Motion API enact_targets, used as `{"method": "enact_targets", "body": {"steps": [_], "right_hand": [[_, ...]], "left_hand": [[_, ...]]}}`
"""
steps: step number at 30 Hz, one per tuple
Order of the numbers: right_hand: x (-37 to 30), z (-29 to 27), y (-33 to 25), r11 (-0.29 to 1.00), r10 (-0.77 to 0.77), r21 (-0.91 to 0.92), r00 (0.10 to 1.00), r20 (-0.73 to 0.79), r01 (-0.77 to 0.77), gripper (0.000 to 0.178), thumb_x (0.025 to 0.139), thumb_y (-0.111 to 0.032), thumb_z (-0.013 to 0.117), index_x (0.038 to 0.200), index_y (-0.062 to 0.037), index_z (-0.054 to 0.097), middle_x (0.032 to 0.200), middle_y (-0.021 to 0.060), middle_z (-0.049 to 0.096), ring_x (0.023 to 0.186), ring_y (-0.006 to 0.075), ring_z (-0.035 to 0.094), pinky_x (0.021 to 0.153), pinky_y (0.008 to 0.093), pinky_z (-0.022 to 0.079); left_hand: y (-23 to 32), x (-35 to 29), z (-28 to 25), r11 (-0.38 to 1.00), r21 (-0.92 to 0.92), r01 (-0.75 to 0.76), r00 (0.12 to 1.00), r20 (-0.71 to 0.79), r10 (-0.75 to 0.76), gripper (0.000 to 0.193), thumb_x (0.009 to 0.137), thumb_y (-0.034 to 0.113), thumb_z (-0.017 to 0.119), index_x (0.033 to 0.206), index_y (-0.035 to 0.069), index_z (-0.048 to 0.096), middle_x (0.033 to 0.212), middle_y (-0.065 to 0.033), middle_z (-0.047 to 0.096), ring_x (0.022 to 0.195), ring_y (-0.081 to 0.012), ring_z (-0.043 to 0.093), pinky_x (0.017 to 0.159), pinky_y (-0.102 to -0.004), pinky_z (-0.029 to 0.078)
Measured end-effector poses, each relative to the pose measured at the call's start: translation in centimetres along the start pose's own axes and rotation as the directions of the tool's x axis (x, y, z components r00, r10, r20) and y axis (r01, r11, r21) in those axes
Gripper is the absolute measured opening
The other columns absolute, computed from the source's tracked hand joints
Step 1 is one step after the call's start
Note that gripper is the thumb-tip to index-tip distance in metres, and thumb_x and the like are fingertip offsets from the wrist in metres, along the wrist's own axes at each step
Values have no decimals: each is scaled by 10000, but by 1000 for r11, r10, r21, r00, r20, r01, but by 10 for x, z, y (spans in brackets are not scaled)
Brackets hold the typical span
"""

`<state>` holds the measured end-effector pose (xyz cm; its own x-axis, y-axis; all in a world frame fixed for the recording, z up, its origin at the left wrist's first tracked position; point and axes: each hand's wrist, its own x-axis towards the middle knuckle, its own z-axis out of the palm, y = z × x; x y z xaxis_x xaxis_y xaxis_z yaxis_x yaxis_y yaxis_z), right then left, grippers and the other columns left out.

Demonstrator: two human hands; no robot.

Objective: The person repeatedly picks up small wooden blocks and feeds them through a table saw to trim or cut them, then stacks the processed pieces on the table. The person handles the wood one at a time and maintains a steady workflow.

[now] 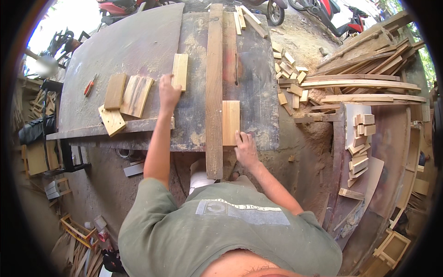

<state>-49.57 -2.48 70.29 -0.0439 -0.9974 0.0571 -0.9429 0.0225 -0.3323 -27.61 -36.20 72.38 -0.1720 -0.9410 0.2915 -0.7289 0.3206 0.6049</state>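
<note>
My left hand [169,93] is closed at the lower left edge of a pale wooden board [181,69], which lies lengthwise on the dark worktable [194,111]. Its fingertips are partly hidden. To the right, my right hand [246,148] grips the lower right corner of another light wooden board [231,121], lying flat. That board's left side lies along a long wooden beam [214,83], which runs from the far edge toward me. Beyond this board, a narrow dark slot with what looks like a blade [236,69] shows in the tabletop.
Left on the table lie a brown board [115,91], a streaked board [136,95], a pale board with holes [111,121] and an orange-handled tool [89,86]. Offcuts [288,69] and long planks [364,83] are heaped to the right. Several blocks [360,152] rest nearer. Motorbikes [327,16] stand beyond.
</note>
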Motion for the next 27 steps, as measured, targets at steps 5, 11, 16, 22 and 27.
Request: {"method": "enact_targets", "body": {"steps": [5,11,16,22,27], "right_hand": [[33,1,28,989,-140,-66,988,-72,135,525,827,-47,626,1339,45,561,1160,134,573,1107,297,544,904,418,482],[70,2,47,973,-185,-150,982,-48,176,504,855,-85,623,1344,29,581,1162,118,601,1092,299,566,875,427,497],[80,2,57,971,-185,-156,983,-13,180,520,864,-142,685,1350,15,586,1224,104,607,1135,299,563,894,430,495],[95,-5,65,975,-162,-144,985,57,169,575,883,-206,721,1408,-35,564,1302,111,592,1221,321,540,988,463,467],[79,-10,114,989,-66,-140,977,-203,37,719,883,-375,748,1492,-81,502,1402,169,529,1307,337,473,1084,509,386]], "left_hand": [[89,-112,-4,898,-101,-428,757,503,418,680,788,210,808,1378,-23,564,1550,-213,457,1436,-344,440,1199,-471,367],[124,-141,43,756,182,-629,581,757,301,1001,779,431,821,1551,-14,365,1653,-196,292,1568,-323,207,1240,-641,187],[115,-124,72,689,194,-699,574,726,379,966,767,365,824,1512,-70,388,1640,-212,294,1572,-315,196,1238,-626,200],[127,-106,77,654,270,-706,542,801,255,958,802,361,809,1529,-76,365,1663,-214,272,1568,-315,217,1244,-603,216],[141,-95,70,632,288,-720,531,814,234,982,821,396,798,1556,-63,335,1680,-185,261,1570,-304,223,1238,-633,216]]}}
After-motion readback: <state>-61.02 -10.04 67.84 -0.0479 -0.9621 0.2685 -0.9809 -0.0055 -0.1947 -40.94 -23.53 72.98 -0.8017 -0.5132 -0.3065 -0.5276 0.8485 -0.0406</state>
